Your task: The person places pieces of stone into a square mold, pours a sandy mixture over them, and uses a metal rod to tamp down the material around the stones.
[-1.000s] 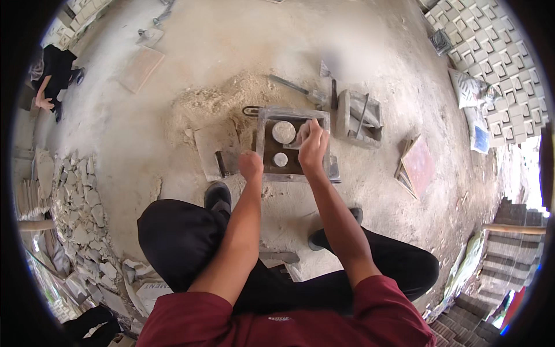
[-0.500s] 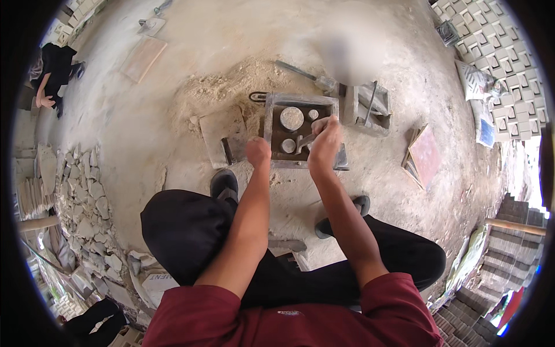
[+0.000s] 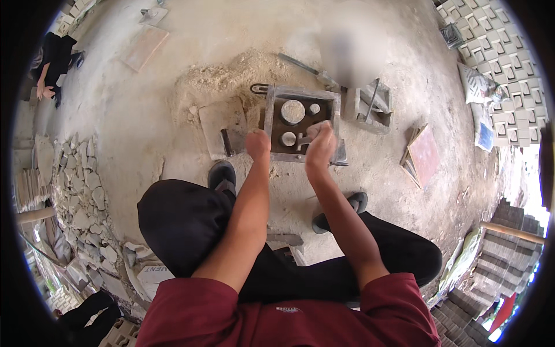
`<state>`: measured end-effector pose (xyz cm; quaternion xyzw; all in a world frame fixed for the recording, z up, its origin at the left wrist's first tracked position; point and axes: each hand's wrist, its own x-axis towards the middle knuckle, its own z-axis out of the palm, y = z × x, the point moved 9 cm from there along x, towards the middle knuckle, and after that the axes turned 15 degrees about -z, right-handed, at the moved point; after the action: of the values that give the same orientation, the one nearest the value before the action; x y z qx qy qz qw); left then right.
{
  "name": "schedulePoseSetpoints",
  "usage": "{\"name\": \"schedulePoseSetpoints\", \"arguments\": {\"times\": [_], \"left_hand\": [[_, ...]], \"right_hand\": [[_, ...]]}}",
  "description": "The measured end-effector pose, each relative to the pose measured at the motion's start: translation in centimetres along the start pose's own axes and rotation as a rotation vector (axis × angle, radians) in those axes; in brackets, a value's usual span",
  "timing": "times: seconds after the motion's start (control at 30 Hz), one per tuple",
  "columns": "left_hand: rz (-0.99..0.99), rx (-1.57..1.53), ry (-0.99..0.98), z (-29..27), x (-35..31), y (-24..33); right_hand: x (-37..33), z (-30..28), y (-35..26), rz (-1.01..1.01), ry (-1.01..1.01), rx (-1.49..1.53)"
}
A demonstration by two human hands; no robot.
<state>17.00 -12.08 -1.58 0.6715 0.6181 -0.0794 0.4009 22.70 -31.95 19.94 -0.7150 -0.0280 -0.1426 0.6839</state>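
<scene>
A square metal mold box lies on the dusty floor in front of me, with a loop handle at its far left corner. Inside it, round pale pieces stand on a dark base: a large disc, a small one and a medium one. My right hand is closed round a small hammer, its T-shaped head beside the medium disc. At the box's near left side, my left hand is closed against the wall; its fingertips are hidden.
Left of the box lies a flat slab with a dark-handled tool. Beyond are loose sand and a long-handled tool. Another metal box and reddish boards lie to the right. Rubble lines the left; one person is far left.
My right hand and the hammer have moved slightly down, nearer the box's near edge. The left hand stays at the box wall. The view has shifted slightly.
</scene>
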Motion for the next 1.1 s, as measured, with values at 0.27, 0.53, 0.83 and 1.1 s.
{"name": "schedulePoseSetpoints", "arguments": {"times": [0.27, 0.53, 0.83, 1.1], "left_hand": [[0.016, -0.09, -0.015, -1.0, -0.6, 0.4], [0.149, -0.089, 0.066, -1.4, -0.4, 0.8], [0.142, 0.043, 0.098, -0.6, 1.7, -0.3], [-0.006, -0.143, 0.042, -0.2, 0.0, -0.2]], "right_hand": [[1.9, 3.7, 0.8, -0.059, -0.415, 0.163], [2.4, 8.3, 1.4, -0.011, -0.573, 0.323], [1.3, 10.2, -0.5, -0.113, -0.284, 0.221], [7.0, 9.2, 0.1, -0.112, -0.129, 0.214]]}}
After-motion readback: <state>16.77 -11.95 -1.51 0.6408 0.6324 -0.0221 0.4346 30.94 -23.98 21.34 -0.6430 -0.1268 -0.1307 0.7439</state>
